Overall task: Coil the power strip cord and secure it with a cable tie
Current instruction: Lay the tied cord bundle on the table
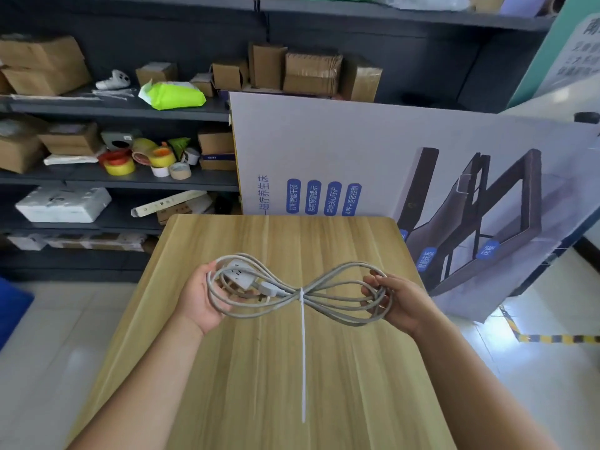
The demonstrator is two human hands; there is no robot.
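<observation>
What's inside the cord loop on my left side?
The power strip and plug sit inside the cord loop, held by the left hand. Its palm side is hidden.

Two bare forearms reached into view from the bottom corners, one on each side. Neither arm showed a sleeve, a watch, a bracelet or a glove. The left hand (201,295) and the right hand (401,302) were bare as well, with no rings visible on the fingers. The fingernails looked short and unpainted.
</observation>
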